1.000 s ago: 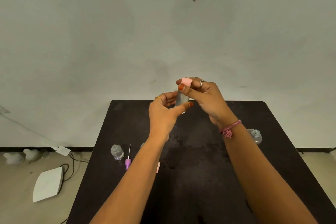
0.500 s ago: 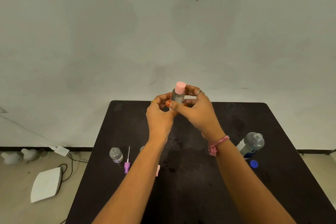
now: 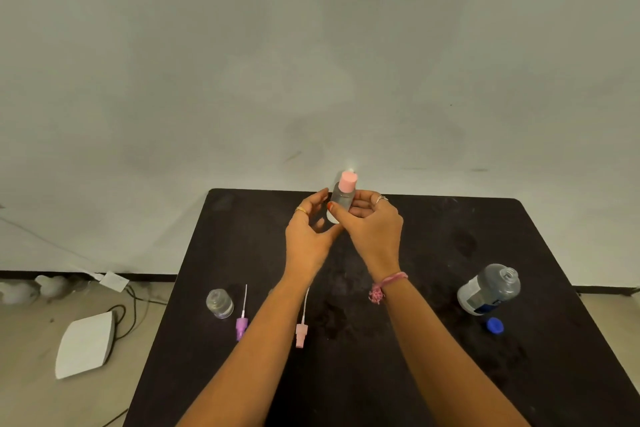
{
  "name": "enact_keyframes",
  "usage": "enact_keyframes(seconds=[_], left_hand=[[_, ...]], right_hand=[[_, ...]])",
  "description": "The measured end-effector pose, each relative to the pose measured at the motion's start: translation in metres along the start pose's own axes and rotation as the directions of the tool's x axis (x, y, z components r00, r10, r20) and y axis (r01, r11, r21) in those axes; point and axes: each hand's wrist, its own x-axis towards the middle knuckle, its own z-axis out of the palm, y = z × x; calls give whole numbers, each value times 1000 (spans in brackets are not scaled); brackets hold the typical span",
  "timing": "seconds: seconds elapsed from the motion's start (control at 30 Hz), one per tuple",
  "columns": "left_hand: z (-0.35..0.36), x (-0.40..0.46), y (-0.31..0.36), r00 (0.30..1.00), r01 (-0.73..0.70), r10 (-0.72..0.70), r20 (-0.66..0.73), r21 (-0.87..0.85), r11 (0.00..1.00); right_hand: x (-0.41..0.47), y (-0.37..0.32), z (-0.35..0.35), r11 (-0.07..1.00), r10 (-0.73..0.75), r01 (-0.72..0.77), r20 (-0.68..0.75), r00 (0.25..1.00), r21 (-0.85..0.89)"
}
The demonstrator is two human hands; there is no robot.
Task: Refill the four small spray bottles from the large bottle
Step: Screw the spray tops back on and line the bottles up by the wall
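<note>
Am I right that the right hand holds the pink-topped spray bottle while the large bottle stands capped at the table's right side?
Not quite. In the head view the large bottle is uncapped: its blue cap lies on the table beside it. The right hand does hold the pink-topped spray bottle.

We see two bare forearms reaching in from the lower edge, with no sleeves in view. On the left hand point(image 3: 306, 239) we note a thin gold-coloured ring point(image 3: 302, 210) on one finger. On the right hand point(image 3: 372, 230) we note a silver-coloured ring point(image 3: 381, 199) and a thumbnail point(image 3: 330, 206) painted orange-red. Around the right wrist we see a pink braided thread bracelet point(image 3: 389, 282), knotted, with a small frayed tassel point(image 3: 376, 296) hanging from its inner side.
</note>
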Motion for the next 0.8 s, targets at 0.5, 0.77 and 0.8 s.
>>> enact_keyframes(seconds=[0.5,0.77,0.8], left_hand=[[-42,70,-53,906,332,-357,-227,-140,933],[-61,92,-73,859,421,-465,-213,-220,880],[-62,94,-74,858,424,-468,-211,-222,878]], right_hand=[[89,103,78,956,264,-267,-34,964,-121],[127,136,120,923,341,-349,-75,937,-162],[132,141,124,921,344,-354,-84,935,-164]])
